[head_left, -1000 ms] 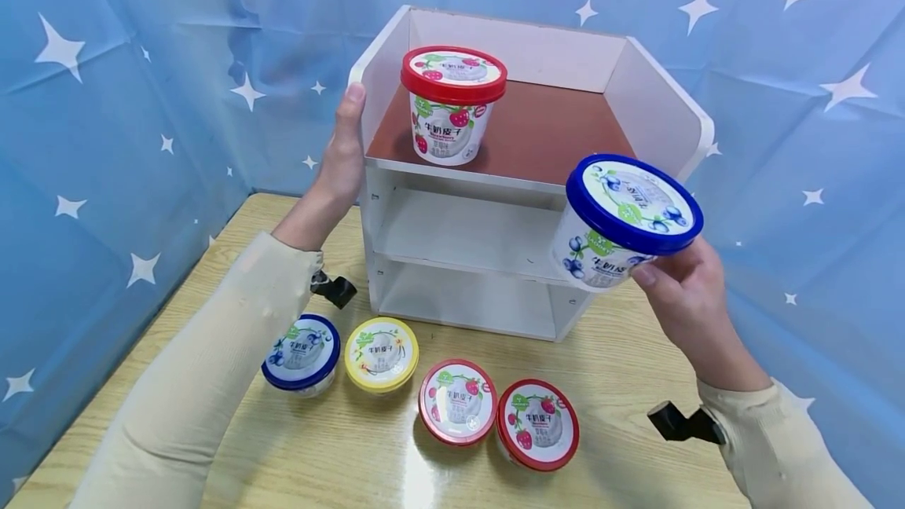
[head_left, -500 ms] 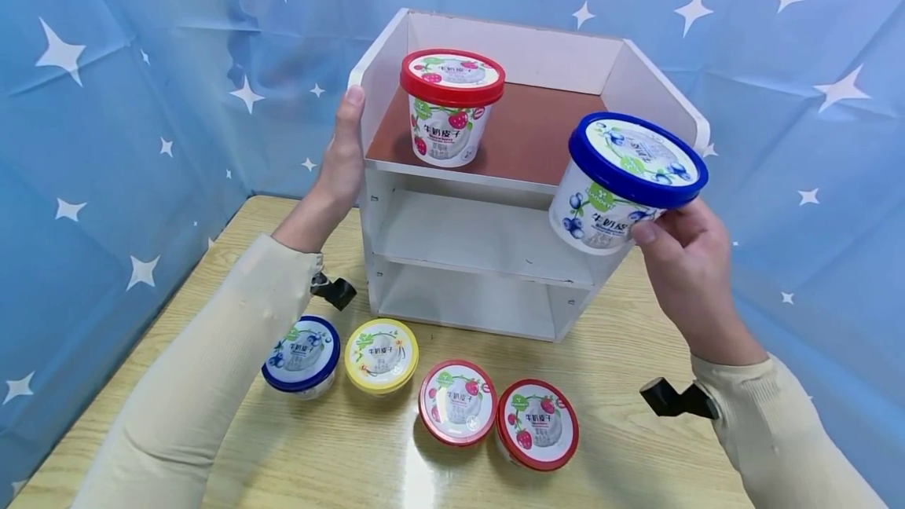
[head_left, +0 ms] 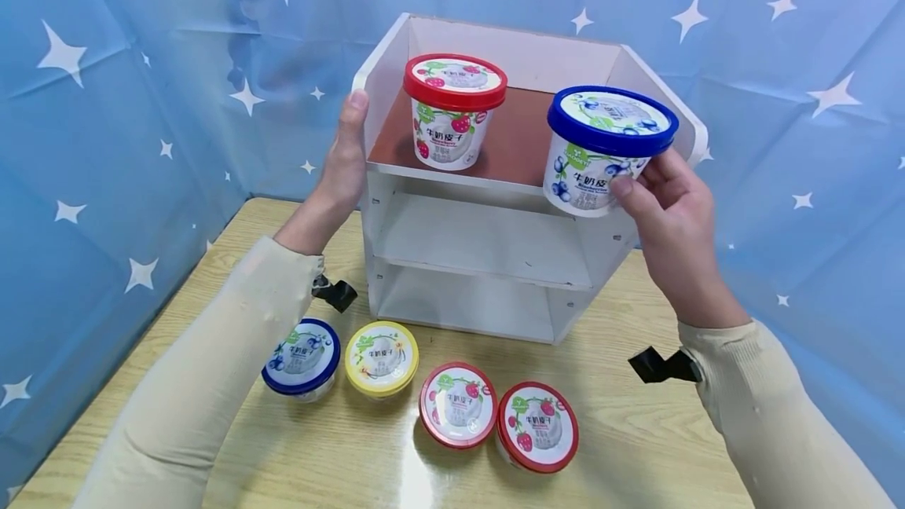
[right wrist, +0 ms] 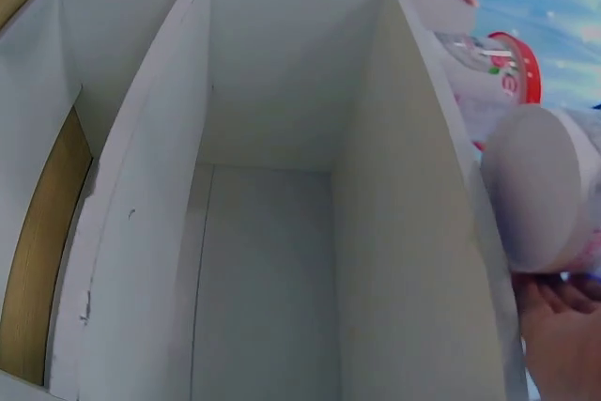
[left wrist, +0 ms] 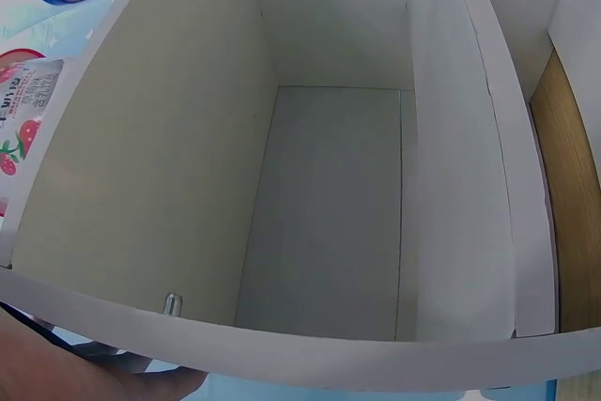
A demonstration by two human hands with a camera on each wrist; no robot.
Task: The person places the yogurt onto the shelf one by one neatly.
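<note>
My right hand grips a white tub with a blue lid and blueberry print, thumb on its front. The tub hangs slightly tilted over the front right of the shelf unit's brown top. In the right wrist view, the pale base of this blueberry tub is close beside the top board's edge. Left of it, a strawberry tub with a red lid stands upright on the top. My left hand rests against the unit's left side panel, fingers extended along its outside.
The white shelf unit has raised sides and back around its top, with two bare compartments below. On the wooden table before it stand a blue-lidded tub, a yellow-lidded one and two red-lidded ones. Blue star-patterned cloth surrounds the table.
My right hand has raised the blueberry tub, then brought it left over the unit's top, less tilted than before. My left hand stays on the side panel.
</note>
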